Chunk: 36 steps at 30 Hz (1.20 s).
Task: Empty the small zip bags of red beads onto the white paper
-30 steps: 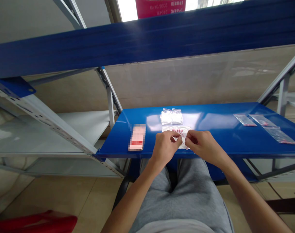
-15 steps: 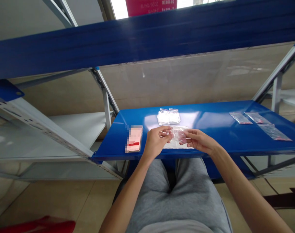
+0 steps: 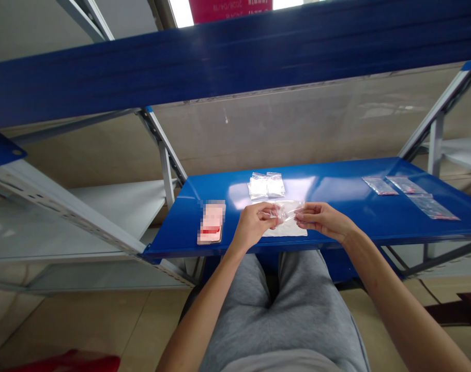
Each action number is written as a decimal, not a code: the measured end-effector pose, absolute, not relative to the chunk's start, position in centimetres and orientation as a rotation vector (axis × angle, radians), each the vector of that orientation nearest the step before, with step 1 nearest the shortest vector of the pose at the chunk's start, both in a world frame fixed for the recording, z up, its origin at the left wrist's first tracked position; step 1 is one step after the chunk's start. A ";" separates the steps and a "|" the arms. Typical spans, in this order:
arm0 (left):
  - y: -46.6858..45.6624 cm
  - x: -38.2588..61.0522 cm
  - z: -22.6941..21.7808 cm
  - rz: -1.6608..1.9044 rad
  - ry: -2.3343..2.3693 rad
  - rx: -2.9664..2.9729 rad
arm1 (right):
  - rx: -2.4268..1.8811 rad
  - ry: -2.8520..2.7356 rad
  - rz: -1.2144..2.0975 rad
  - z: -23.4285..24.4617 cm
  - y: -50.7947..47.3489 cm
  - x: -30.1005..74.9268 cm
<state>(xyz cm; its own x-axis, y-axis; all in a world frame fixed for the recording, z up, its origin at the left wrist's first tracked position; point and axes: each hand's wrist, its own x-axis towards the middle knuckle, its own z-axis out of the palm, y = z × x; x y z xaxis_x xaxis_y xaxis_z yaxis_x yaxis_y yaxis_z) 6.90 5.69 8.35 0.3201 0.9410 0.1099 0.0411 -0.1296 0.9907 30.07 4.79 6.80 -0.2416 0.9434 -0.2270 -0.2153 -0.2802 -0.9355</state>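
Note:
Both hands pinch a clear plastic bag (image 3: 287, 211) between them, just above the shelf's front edge. My left hand (image 3: 255, 221) is closed on the bag's left end, where a reddish line shows near the fingers. On the other end, my right hand (image 3: 321, 219) grips with fingertips and thumb. Beneath the bag lies a white sheet (image 3: 288, 229), partly covered by the hands. Behind it rest small clear bags with white contents (image 3: 267, 185), in two piles side by side. Whether anything is inside the held bag, I cannot make out.
A phone (image 3: 212, 221), partly blurred out, lies at the left of the blue shelf (image 3: 336, 206). Three flat clear zip bags (image 3: 432, 206) lie at the right. An upper blue beam (image 3: 235, 57) crosses above, and grey uprights (image 3: 167, 170) stand at the sides.
The hands have drawn slightly apart, the right one moving outward, and the clear bag is stretched wider between them. The whole view has shifted a little.

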 end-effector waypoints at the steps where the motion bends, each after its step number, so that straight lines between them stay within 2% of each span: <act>1: 6.2 7.3 8.1 1.016 0.923 1.472 | -1.102 -1.020 1.632 6.8 4.9 30.6; 5: 9.3 9.1 7.4 0.967 0.899 1.543 | -1.194 -1.003 1.461 7.0 5.9 33.6; 11: 14.7 11.8 7.0 0.858 1.003 2.031 | -1.418 -1.257 1.241 8.1 8.9 36.7; 15: 16.4 12.9 5.5 0.708 0.955 2.198 | -1.625 -1.533 1.025 9.0 10.7 35.1; 19: 17.0 12.6 4.2 0.717 0.938 2.267 | -1.817 -1.810 0.745 10.4 11.3 32.5; 24: 17.3 11.7 3.6 0.744 0.941 2.360 | -1.923 -2.015 0.558 11.6 11.3 30.4; 36: 17.6 11.4 3.0 0.705 0.935 2.472 | -1.925 -2.233 0.451 12.5 11.5 28.3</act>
<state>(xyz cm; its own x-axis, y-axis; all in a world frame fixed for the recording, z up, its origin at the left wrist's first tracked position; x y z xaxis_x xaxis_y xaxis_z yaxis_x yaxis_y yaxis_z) 11.37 17.62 3.03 0.6483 0.6945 0.3121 0.4905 -0.6945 0.5264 28.27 11.46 12.47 -0.1596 0.9843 -0.0756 0.9365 0.1268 -0.3270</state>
